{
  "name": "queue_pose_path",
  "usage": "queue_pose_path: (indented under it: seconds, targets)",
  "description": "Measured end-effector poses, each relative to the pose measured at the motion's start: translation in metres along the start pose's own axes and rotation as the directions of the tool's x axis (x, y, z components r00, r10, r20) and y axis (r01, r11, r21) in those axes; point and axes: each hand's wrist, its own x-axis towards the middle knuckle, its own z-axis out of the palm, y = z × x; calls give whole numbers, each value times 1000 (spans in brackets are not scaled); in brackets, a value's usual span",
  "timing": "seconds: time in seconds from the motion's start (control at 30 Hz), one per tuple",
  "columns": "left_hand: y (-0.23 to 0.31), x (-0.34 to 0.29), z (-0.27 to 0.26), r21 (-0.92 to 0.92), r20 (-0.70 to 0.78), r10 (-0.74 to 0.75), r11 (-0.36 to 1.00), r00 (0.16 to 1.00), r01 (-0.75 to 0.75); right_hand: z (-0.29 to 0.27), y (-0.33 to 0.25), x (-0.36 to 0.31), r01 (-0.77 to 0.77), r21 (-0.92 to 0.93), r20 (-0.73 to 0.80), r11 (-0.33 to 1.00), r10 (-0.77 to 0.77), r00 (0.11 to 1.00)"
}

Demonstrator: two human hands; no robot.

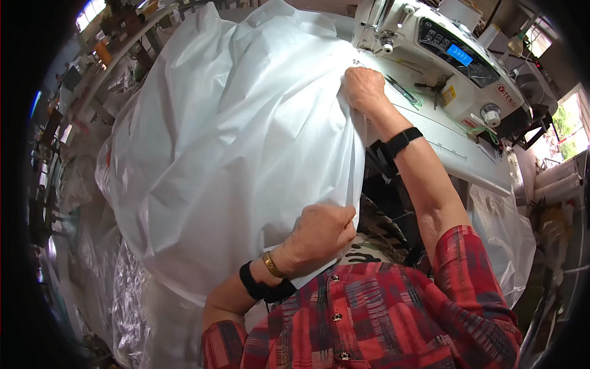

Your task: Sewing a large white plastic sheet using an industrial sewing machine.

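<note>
A large sheet of thin white woven-look fabric (pixel 239 141) spreads in folds over the table and hangs down toward my lap. Close to my body, my left hand (pixel 322 237) is closed on the sheet's right edge. Farther up that same edge, my right hand (pixel 364 88) is also closed on the fabric, just in front of the needle area of a white sewing machine (pixel 384 46). Between the two hands the edge runs nearly straight. The fingertips of both hands are partly hidden, and the needle itself is hard to make out.
The machine's control panel (pixel 458 52) with a lit blue display is at the upper right. Dark thread snips (pixel 402 91) lie on the machine bed (pixel 439 132), beside green thread. Clear plastic sheeting (pixel 129 301) hangs at the lower left, and more translucent sheeting (pixel 504 237) hangs at the right.
</note>
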Motion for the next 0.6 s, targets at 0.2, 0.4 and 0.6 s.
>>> queue_pose_path:
  seconds: [0.2, 0.4, 0.6]
  targets:
    - [16, 6, -2, -234, -64, -108, 968, 992, 90, 17, 11, -13, -131, 103, -119, 986, 143, 983]
    - [10, 13, 6, -178, -80, -63, 983, 995, 48, 1, 2, -21, 31, 3, -21, 1000, -31, 999]
    - [-1, 30, 2, -22, -160, -61, 998, 985, 58, 10, 5, 4, 39, -26, -82, 999, -41, 996]
